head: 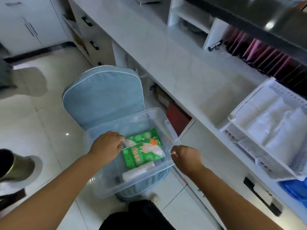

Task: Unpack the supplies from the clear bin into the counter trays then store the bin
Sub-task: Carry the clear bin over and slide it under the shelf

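Two hands: both over the clear bin (pixel 132 163).
Left hand (pixel 106 146): curled, pinching green packet (pixel 142 153) to lift it.
Right hand (pixel 186 156): loosely curled, empty, at the rim, likely steadying.

dim bluish light, motion blur, fisheye edges

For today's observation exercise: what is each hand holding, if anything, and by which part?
The left hand pinches the upper-left corner of the green packet inside the clear bin. The right hand hovers by the bin's right rim, holding nothing.

blue chair cushion (pixel 103 97), pink folders (pixel 259 55)
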`<move>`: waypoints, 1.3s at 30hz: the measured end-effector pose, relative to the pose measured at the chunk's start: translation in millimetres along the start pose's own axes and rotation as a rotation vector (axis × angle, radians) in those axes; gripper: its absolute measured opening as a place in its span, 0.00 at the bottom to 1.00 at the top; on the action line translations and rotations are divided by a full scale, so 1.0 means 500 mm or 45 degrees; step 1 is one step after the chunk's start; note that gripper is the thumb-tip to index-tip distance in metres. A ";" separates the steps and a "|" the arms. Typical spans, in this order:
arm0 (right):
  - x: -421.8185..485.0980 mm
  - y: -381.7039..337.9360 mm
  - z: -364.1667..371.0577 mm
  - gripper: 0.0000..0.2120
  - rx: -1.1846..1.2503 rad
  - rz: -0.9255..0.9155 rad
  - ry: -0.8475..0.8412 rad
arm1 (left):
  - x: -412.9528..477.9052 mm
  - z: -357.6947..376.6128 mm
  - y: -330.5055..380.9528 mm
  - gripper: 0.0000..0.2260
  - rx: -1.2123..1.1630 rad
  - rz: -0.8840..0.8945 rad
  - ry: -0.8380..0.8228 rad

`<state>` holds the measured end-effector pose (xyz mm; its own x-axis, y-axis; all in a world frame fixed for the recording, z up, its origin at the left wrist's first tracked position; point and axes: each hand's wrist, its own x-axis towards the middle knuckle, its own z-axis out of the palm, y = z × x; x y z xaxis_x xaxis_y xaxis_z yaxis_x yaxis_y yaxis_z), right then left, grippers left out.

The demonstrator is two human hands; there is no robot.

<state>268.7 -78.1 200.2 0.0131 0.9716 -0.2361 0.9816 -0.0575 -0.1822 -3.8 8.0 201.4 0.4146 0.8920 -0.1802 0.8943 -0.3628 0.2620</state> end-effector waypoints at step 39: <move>0.049 -0.332 0.410 0.20 1.240 2.083 0.472 | 0.355 0.175 -0.253 0.12 0.078 0.306 -0.340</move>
<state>67.0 -91.7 29.2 0.8245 -0.1612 -0.5425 -0.4448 -0.7773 -0.4449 -28.6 188.6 53.3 0.6364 0.6803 -0.3635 0.7709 -0.5763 0.2712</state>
